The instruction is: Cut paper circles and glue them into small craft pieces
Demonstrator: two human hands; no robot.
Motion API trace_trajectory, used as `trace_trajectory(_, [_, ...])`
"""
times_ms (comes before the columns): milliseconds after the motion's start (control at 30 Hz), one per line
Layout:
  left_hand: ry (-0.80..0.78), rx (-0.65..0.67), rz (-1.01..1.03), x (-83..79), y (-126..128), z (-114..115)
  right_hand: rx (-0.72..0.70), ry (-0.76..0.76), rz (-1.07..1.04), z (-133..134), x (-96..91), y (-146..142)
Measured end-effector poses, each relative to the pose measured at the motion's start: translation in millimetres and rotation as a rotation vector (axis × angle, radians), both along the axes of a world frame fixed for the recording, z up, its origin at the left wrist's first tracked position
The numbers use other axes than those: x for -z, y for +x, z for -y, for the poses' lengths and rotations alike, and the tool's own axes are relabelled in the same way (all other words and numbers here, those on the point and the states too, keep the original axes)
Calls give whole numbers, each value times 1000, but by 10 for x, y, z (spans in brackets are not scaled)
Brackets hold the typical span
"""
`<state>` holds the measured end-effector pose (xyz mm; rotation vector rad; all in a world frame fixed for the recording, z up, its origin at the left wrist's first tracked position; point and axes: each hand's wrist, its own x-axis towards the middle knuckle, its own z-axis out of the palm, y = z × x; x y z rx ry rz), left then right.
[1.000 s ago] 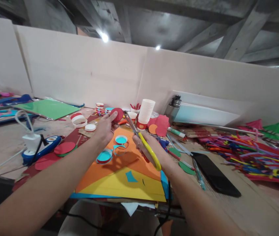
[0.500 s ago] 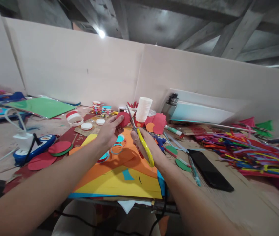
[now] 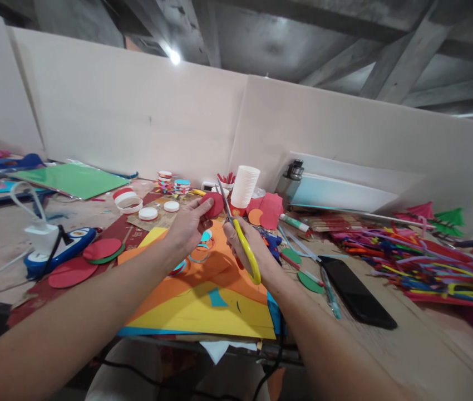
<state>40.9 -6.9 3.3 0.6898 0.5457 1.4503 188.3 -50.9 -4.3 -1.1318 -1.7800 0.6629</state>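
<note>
My left hand (image 3: 186, 225) pinches a small red paper disc (image 3: 214, 204), held up above the table. My right hand (image 3: 248, 249) grips yellow-handled scissors (image 3: 240, 240), blades pointing up and away, their tips right beside the disc. Below both hands lie orange and yellow paper sheets (image 3: 203, 303) with round holes cut out and blue showing through.
A stack of white paper cups (image 3: 244, 186) stands behind the hands. Red paper circles (image 3: 78, 262) and a blue glue gun (image 3: 59, 252) lie at left, a green sheet (image 3: 69, 180) further back. A black phone (image 3: 356, 292) and a heap of coloured pipe cleaners (image 3: 428, 264) lie at right.
The left hand has brought the red disc right, up to the scissor blades. The right hand has lifted the scissors slightly toward the disc.
</note>
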Motion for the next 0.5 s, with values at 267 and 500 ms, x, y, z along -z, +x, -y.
trace_trajectory(267, [8, 11, -9, 17, 0, -7, 37, 7, 23, -18, 28, 10])
trace_trajectory(500, [10, 20, -6, 24, -3, -4, 41, -34, 98, -1, -12, 27])
